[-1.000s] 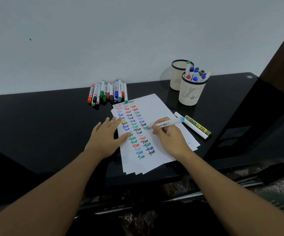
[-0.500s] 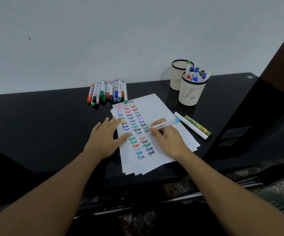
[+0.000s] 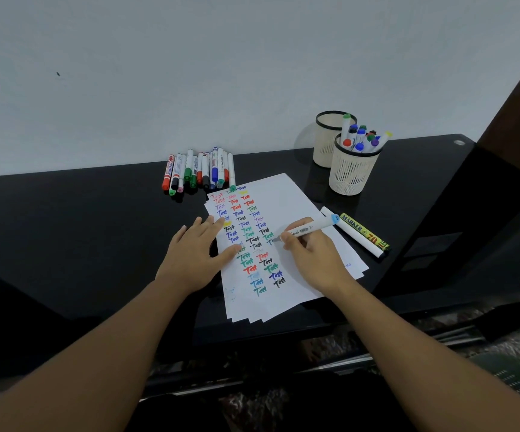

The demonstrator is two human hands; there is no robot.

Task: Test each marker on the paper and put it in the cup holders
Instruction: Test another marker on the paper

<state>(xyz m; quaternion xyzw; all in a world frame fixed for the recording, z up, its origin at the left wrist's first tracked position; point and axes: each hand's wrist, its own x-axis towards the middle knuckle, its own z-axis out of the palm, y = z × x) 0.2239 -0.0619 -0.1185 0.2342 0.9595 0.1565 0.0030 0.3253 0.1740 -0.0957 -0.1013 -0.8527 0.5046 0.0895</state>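
My left hand (image 3: 195, 254) lies flat with its fingers spread on the left edge of the paper (image 3: 286, 210), holding nothing, just pinning the fanned sheets so they don't slide on the glossy black table (image 3: 65, 232) while I write. Behind the paper, toward the wall, the row of markers (image 3: 199, 171) waits, I'd say still untested, within easy reach. On the paper, columns of coloured test words run down its left half. My right hand (image 3: 313, 255) grips the blue-capped marker (image 3: 310, 229) like a pen, tip down to the paper at the right end of those columns, its cap end pointing off to the right. Just right of the paper lie two more pens (image 3: 360, 233) side by side. Behind the paper's right corner stand the two cups (image 3: 352, 173); the nearer one holds the finished markers.

Against half a second ago, the tip has shifted slightly left; my left hand hasn't moved.
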